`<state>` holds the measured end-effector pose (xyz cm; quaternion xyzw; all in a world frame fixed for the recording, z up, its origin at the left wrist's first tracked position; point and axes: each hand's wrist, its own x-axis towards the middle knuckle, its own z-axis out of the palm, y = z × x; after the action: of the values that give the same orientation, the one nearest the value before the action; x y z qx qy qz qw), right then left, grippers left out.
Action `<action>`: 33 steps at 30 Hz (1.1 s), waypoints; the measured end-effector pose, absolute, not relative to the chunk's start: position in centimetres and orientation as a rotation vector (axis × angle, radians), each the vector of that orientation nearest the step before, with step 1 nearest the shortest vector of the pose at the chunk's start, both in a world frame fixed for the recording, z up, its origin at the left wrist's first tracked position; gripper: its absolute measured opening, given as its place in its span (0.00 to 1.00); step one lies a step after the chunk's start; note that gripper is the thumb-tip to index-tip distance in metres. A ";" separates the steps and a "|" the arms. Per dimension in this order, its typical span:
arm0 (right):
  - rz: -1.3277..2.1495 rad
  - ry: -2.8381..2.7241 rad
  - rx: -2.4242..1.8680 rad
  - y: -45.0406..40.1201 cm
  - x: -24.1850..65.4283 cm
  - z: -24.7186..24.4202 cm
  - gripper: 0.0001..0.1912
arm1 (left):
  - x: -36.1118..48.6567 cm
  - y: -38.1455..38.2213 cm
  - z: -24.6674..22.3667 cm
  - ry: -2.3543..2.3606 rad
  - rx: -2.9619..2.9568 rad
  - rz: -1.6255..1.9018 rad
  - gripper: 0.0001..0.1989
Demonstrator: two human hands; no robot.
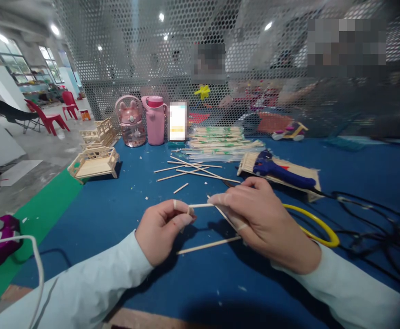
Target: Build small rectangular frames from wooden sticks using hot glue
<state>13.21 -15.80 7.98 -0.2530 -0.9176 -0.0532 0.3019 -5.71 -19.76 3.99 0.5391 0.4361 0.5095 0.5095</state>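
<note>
My left hand [165,228] pinches one end of a short pale wooden stick [201,205], finger and thumb closed on it. At the stick's other end, my right hand [258,219] has its fingertips closed where this stick meets a second, slanting stick [225,215]. A third stick [208,246] runs from under the right hand toward the left, above the blue mat. Whether the sticks are glued together I cannot tell. Pale bands wrap some of my fingers. Beyond my hands several loose sticks [196,171] lie crossed, with a short cut piece [181,188] nearer.
A blue glue gun [282,173] rests on a wooden stand at right, beside a yellow ring [326,233] and black cables [374,228]. Stick-built models [97,162] stand at left. Bottles [156,123], a lit phone [178,122] and bagged sticks [220,141] line the mesh screen.
</note>
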 end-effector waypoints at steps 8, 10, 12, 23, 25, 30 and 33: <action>-0.133 -2.486 -0.701 -15.8 13.3 8.4 0.13 | -5.7 -19.9 4.2 1.067 1.320 1.215 0.02; -0.129 -2.494 -0.709 -15.7 13.3 8.5 0.13 | -5.7 -19.9 4.2 1.075 1.311 1.209 0.02; -0.127 -2.496 -0.717 -15.7 13.3 8.5 0.13 | -5.6 -19.9 4.2 1.077 1.297 1.211 0.03; -0.113 -2.490 -0.693 -15.9 13.1 8.4 0.13 | -6.4 -20.4 6.0 1.029 1.175 1.265 0.14; -0.107 -2.487 -0.688 -15.9 13.0 8.4 0.13 | -6.4 -20.1 6.1 1.040 1.123 1.237 0.17; -0.107 -2.494 -0.702 -15.9 13.0 8.5 0.13 | -5.9 -19.4 5.9 1.019 1.079 1.122 0.25; -0.105 -2.498 -0.711 -16.0 12.9 8.6 0.13 | -5.9 -19.1 6.0 1.024 1.044 1.110 0.25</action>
<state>12.90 -15.96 8.58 -0.2634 -0.9260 -0.0390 0.2676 -5.89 -19.06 6.03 0.4517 0.4431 0.4805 0.6073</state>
